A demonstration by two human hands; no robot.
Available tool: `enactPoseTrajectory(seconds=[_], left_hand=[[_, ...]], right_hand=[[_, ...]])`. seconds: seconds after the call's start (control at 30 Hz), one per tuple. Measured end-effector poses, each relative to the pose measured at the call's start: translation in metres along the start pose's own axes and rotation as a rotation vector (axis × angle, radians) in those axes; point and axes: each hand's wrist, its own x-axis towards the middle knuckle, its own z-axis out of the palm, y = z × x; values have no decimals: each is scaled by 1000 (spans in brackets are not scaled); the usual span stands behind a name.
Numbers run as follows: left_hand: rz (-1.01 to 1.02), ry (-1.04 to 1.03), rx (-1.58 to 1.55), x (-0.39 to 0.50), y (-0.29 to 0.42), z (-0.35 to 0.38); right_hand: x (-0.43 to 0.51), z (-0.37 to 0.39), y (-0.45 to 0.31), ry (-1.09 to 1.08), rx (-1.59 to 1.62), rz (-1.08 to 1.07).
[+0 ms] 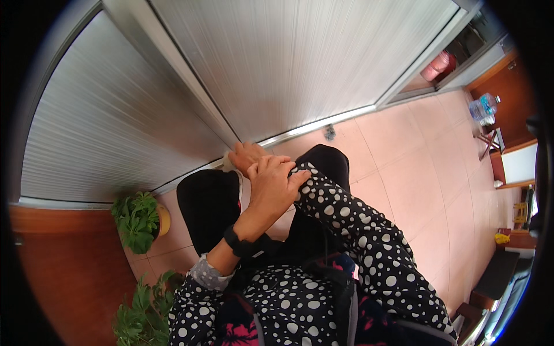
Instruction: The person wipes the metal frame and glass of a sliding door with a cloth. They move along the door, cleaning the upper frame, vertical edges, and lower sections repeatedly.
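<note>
My left hand (272, 184), with a black band on its wrist and the sleeve turned back, lies across my right wrist. Its fingers and thumb grip the cuff of the black sleeve with white dots (333, 203). Beyond it, my right hand (249, 156) reaches down to the foot of the ribbed, metal-framed door panels (277, 60). A pale, cloth-like thing (228, 162) shows at the right hand's fingertips, mostly hidden under them. My knees in black trousers (207, 203) are bent on both sides of the hands.
Potted green plants (136, 220) stand at the left by a brown wooden panel (65, 259). A grey clump of fluff (330, 132) lies on the pink tiled floor (415, 173). Far right are a large plastic bottle (482, 107), a small folding stool (489, 142) and dark furniture (497, 274).
</note>
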Motion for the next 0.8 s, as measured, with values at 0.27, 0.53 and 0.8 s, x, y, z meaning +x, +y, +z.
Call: enactPoseTrajectory(seconds=[0.27,0.53,0.8], left_hand=[[72,19,-104,-9,9,-24],[-290,-106,-910,-36,45,-54],[-416,-447,-929,-51,14,-51]], right_hand=[[-5,-7,-25,86,39,-136],[12,-41,-5,-156,284,167],[31,-56,2,-22,450,279]])
